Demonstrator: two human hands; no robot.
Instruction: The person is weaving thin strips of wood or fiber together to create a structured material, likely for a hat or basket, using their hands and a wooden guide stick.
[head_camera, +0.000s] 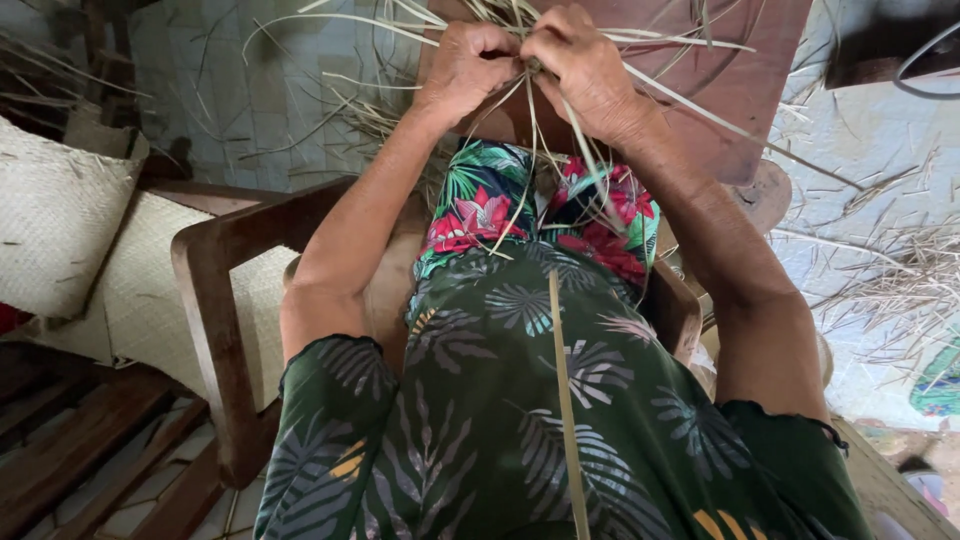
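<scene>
Thin pale-green dried leaf strips (528, 120), bunched together, trailing over the lap.

I see both hands (530, 70) hemmed in by loose straw strips (540, 150) fanning out w/ little gap. Wooden chair arm (215, 300) blocks left side; brown board (720, 80) sits just behind. Tiled floor (250, 110) upper left mostly open.

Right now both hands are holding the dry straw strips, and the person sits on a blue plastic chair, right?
Not quite. Both the left hand and the right hand do grip the dry straw strips, but the chair is brown wood, not blue plastic. The head view shows its wooden armrest.
</scene>
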